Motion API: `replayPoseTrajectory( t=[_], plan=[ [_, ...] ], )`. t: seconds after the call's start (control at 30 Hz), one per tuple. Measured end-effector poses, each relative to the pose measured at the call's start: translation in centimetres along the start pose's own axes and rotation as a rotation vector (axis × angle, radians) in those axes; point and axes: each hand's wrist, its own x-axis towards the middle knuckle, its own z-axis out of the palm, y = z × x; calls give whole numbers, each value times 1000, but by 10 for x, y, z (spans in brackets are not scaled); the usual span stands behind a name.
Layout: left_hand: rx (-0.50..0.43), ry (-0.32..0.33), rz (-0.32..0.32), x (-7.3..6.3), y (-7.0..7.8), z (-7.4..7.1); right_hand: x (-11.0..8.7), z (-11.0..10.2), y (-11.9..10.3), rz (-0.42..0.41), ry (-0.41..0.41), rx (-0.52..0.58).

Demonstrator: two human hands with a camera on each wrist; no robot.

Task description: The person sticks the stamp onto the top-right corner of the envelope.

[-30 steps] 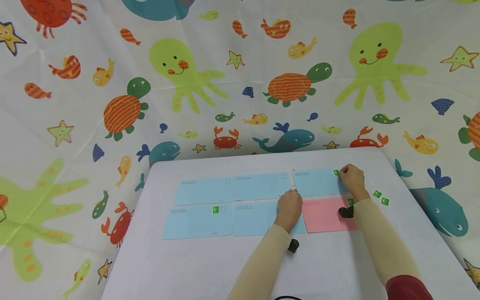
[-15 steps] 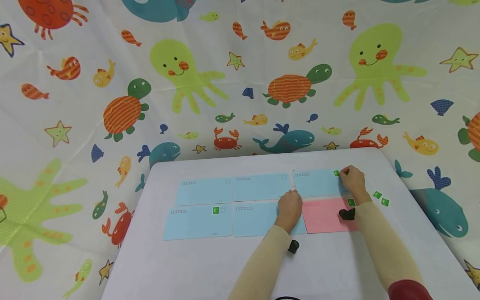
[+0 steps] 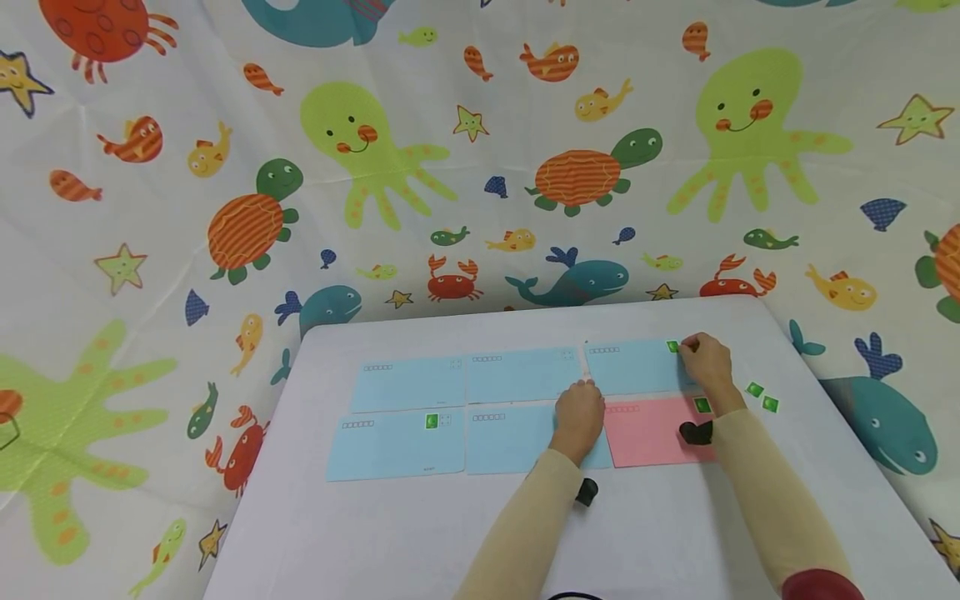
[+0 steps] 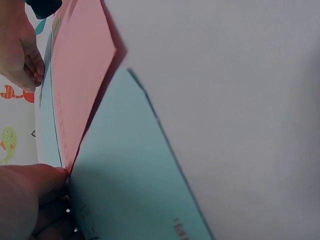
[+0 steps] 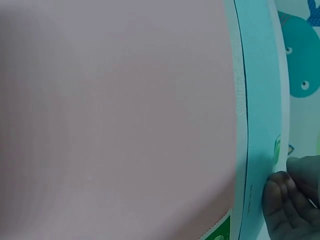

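Note:
My right hand (image 3: pixel 707 367) bends at the far right corner of the upper right blue envelope (image 3: pixel 633 371). Its fingertips pinch the edge of a small green stamp (image 3: pixel 672 347), which shows edge-on in the right wrist view as a green stamp (image 5: pixel 277 150). The left hand (image 3: pixel 580 421) lies over the lower middle blue envelope (image 3: pixel 510 442), fingertips at the seam by the upper envelope. In the left wrist view the left thumb (image 4: pixel 52 176) touches where pink and blue paper meet; the other fingers are in shadow, so pinching or pressing is unclear.
A pink envelope (image 3: pixel 645 446) bears a green stamp (image 3: pixel 701 404). Blue envelopes lie leftward, one with a green stamp (image 3: pixel 432 421). Two loose stamps, including one green stamp (image 3: pixel 770 404), lie on the white table (image 3: pixel 420 542) at right. A sea-animal curtain (image 3: pixel 480 167) hangs behind.
The right forearm and wrist have shifted very slightly, with the fingertips staying at the same stamp. The left hand and the envelopes keep their places.

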Motion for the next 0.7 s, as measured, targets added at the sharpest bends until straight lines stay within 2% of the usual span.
replayPoseTrajectory(
  t=[0.1, 0.2, 0.33, 0.43, 0.7],
  plan=[
    [-8, -11, 4, 1, 0, 0, -1, 0, -1, 3, 2, -4],
    [-19, -54, 3, 0, 1, -2, -3, 0, -2, 5, 3, -8],
    [45, -136, 49, -2, 1, -9, -6, -2, -4, 14, -1, -8],
    [116, -165, 108, -5, 2, -14, -6, -2, -5, 23, -12, -9],
    [-12, -176, 80, -9, 3, -16, -8, -1, -6, 29, -20, -15]
  ],
)
